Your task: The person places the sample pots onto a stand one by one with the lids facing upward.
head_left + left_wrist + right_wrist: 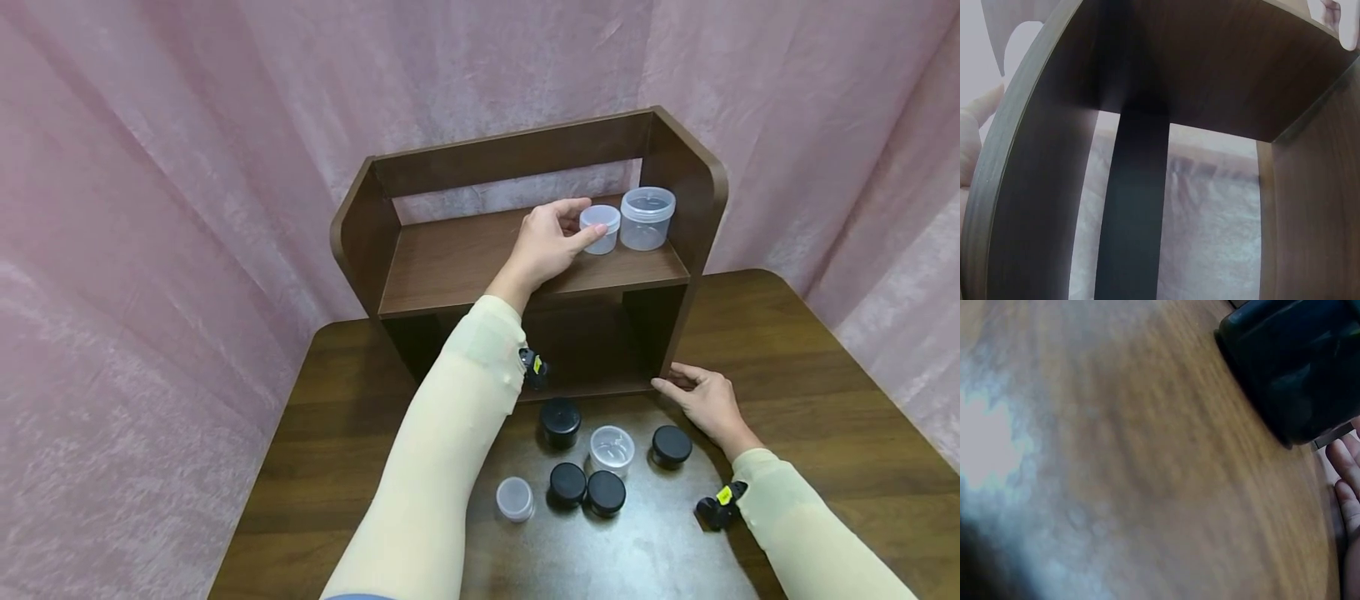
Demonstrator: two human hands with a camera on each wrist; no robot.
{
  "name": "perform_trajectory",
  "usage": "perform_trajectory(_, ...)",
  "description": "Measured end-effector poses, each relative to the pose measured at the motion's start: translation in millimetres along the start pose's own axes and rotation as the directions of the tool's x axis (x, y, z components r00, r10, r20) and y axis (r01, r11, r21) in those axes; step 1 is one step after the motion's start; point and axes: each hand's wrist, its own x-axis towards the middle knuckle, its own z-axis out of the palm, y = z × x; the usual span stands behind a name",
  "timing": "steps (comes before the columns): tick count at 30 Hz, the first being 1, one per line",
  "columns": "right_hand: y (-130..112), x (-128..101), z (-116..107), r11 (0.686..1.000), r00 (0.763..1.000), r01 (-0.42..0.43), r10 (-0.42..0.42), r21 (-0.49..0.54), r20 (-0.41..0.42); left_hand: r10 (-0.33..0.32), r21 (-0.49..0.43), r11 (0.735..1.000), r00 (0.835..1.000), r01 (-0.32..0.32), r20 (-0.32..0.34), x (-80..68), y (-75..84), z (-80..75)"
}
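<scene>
A dark wooden shelf unit stands at the back of the table. On its upper board, at the right, sit a small clear lidded jar and a larger clear jar, side by side. My left hand reaches onto that board, thumb and index finger curled against the small jar. My right hand lies flat on the table, its straight fingers touching the shelf's lower right corner. In the left wrist view only the shelf's underside shows. The right wrist view shows my fingers beside a black jar.
In front of the shelf on the brown table stand several black-lidded jars, an open clear jar and a small clear lidded jar. Pink curtain closes in the back and both sides.
</scene>
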Motion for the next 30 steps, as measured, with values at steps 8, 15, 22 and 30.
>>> perform_trajectory(8, 2.6, -0.7, 0.1, 1.0, 1.0, -0.004, 0.004, 0.002, -0.004, -0.01, -0.02, 1.0, 1.0, 0.01, 0.007, 1.1, -1.3, 2.9)
perform_trajectory(15, 3.8, -1.7, -0.4, 1.0, 1.0, -0.003, 0.003, -0.001, -0.003, -0.017, -0.034, 0.999, 1.0, 0.017, 0.014, 2.1, -1.5, 5.5)
perform_trajectory(22, 5.2, -0.5, -1.9, 1.0, 1.0, -0.003, 0.003, -0.009, 0.0, -0.024, -0.033, 0.999, 1.0, 0.024, 0.014, 2.9, -1.6, 6.8)
perform_trajectory(30, 6.7, -0.2, -3.8, 1.0, 1.0, -0.008, 0.008, -0.006, -0.007, -0.025, -0.045, 0.999, 0.999, 0.026, 0.024, 3.8, -0.8, 7.6)
